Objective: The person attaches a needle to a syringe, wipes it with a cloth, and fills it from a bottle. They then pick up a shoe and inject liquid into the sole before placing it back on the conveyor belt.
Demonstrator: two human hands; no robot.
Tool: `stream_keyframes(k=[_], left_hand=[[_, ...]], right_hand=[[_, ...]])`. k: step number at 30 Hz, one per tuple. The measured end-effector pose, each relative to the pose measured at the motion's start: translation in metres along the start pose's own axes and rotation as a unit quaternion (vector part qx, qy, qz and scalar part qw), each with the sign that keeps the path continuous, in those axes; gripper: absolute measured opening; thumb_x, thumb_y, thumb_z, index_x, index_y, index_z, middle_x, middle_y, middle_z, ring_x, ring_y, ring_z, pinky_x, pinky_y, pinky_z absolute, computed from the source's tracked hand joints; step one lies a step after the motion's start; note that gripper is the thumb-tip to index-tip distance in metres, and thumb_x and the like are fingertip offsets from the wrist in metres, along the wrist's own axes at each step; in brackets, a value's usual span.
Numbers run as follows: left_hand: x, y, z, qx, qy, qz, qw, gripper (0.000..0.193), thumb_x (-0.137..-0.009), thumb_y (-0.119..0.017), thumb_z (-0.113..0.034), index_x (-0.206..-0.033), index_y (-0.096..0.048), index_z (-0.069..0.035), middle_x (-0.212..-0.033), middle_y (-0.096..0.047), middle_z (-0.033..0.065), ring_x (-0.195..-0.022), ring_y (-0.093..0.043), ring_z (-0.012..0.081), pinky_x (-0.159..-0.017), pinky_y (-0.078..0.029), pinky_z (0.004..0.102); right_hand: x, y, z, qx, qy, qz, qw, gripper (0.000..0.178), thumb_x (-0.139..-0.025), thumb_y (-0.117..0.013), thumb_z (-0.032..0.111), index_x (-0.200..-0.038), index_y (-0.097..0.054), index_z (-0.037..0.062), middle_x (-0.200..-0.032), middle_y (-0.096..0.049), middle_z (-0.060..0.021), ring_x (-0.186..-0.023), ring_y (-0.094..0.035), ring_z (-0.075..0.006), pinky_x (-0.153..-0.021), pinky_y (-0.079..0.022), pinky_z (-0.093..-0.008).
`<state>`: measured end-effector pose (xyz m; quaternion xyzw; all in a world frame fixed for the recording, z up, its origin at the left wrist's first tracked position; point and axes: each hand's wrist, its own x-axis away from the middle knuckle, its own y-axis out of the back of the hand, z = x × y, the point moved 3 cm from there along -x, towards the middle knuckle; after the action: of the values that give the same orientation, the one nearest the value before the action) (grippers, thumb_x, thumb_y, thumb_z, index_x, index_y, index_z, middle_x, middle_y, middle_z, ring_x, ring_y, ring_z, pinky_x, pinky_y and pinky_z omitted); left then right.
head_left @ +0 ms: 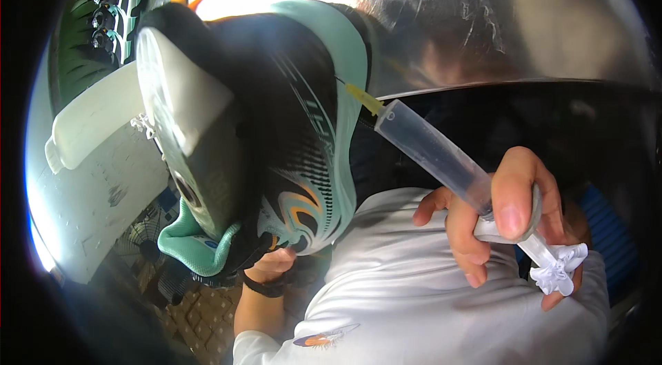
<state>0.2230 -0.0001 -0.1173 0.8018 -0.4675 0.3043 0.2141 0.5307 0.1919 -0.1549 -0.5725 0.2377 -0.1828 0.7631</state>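
Note:
A black shoe [289, 82] with a mint-green sole edge [345, 41] and orange and white markings fills the left centre, tilted up. My left hand [274, 263] is closed on its lower end; most of the fingers are hidden behind the shoe. My right hand [507, 210] grips a clear syringe [434, 154], fingers around its flange and the thumb side near the plunger end, which is wrapped in crumpled white material [557, 270]. The syringe's yellow-green needle hub [364, 99] points up-left, its thin needle at the line where the mint edge meets the black upper.
Behind the shoe lies a scratched, shiny metal surface [483, 13]. Several more black-and-mint shoes [114, 13] stand at the upper left. A pale curved piece [96, 113] juts left from the shoe. A fan-like wire guard [141, 234] shows below, above a patterned floor [207, 317].

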Motion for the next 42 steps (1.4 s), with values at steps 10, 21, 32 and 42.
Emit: stream_keyframes(k=[10,21,32,42], left_hand=[[0.018,-0.134,0.005,0.246,0.103,0.154,0.951,0.062,-0.058,-0.074,-0.001,-0.117,-0.053,-0.001,-0.111,-0.059,0.0099,-0.104,-0.055,0.0236,-0.090,-0.042,0.0335],[0.011,-0.136,-0.007,0.265,0.183,0.269,0.908,0.063,-0.058,-0.072,-0.003,-0.119,-0.053,0.000,-0.115,-0.058,0.0120,-0.110,-0.052,0.0240,-0.097,-0.037,0.0327],[-0.008,-0.161,-0.016,0.262,0.098,0.353,0.893,0.073,-0.060,-0.072,-0.004,-0.126,-0.043,0.000,-0.119,-0.054,0.0104,-0.110,-0.052,0.0222,-0.094,-0.039,0.0322],[-0.010,-0.190,-0.005,0.292,0.164,0.350,0.874,0.085,-0.064,-0.079,-0.016,-0.136,-0.036,-0.011,-0.123,-0.053,0.0120,-0.114,-0.051,0.0250,-0.099,-0.038,0.0424]], right_hand=[[0.015,-0.029,0.012,0.051,-0.069,-0.025,0.996,0.061,-0.065,-0.083,0.024,-0.108,-0.041,0.0204,-0.082,-0.055,-0.0120,-0.072,-0.064,-0.0264,-0.096,-0.024,-0.0545],[0.045,-0.048,-0.001,-0.018,-0.079,-0.072,0.994,0.065,-0.060,-0.085,0.014,-0.115,-0.050,0.0188,-0.085,-0.059,-0.0147,-0.079,-0.062,-0.0248,-0.103,-0.011,-0.0542],[0.070,-0.056,-0.019,0.078,0.049,-0.051,0.994,0.053,-0.073,-0.076,0.029,-0.109,-0.046,0.0042,-0.095,-0.055,-0.0136,-0.083,-0.054,-0.0202,-0.078,-0.040,-0.0338],[0.077,-0.073,0.002,0.069,-0.124,0.031,0.989,0.057,-0.076,-0.075,0.024,-0.125,-0.046,0.0261,-0.092,-0.058,-0.0139,-0.089,-0.061,-0.0268,-0.103,-0.002,-0.0583]])
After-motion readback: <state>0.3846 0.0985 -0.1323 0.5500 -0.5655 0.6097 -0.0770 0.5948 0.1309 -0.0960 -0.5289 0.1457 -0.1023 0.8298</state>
